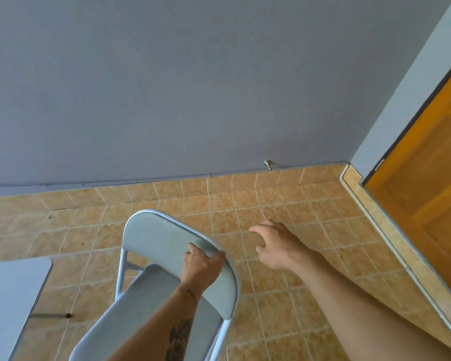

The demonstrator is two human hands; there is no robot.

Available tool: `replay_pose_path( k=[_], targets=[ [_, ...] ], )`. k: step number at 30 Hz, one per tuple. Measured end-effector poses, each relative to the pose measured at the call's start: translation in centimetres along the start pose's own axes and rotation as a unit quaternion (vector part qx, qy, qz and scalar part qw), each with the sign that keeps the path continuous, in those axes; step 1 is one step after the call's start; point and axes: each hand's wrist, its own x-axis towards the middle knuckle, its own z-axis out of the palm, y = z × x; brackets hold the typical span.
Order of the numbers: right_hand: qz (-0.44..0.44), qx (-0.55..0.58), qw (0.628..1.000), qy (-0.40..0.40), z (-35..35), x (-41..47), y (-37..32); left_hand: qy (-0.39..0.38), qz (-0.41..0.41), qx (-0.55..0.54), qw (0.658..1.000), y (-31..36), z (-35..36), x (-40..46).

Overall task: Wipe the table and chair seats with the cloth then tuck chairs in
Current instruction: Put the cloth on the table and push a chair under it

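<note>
A pale grey folding chair [156,238] stands on the tiled floor in the lower middle of the head view, its backrest toward the wall. My left hand [202,264] grips the top edge of the backrest, fingers curled over the rim. To its right, my right hand [276,246] hovers over the floor with fingers spread and relaxed, holding nothing. The chair seat [141,303] shows below the backrest, partly hidden by my left forearm. A corner of the pale table [8,295] sits at the lower left. No cloth is in view.
A grey wall [193,87] runs across the back with a small metal doorstop [268,164] at its base. An orange wooden door [432,165] and a raised tiled sill [391,225] lie at the right. Tan floor tiles [271,308] spread around the chair.
</note>
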Motion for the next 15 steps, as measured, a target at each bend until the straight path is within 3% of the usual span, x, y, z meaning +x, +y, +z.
replay_pose_path(
  k=[7, 15],
  targets=[
    [-0.116, -0.054, 0.989, -0.070, -3.8, 3.1, 4.7, 0.040, -0.056, -0.001, 0.998, 2.9, 5.0, -0.9],
    [-0.206, -0.122, 0.966, -0.096, -6.8, 4.8, 4.4, 0.062, -0.160, -0.049, 0.984, 2.7, 6.9, 1.4]
  ],
)
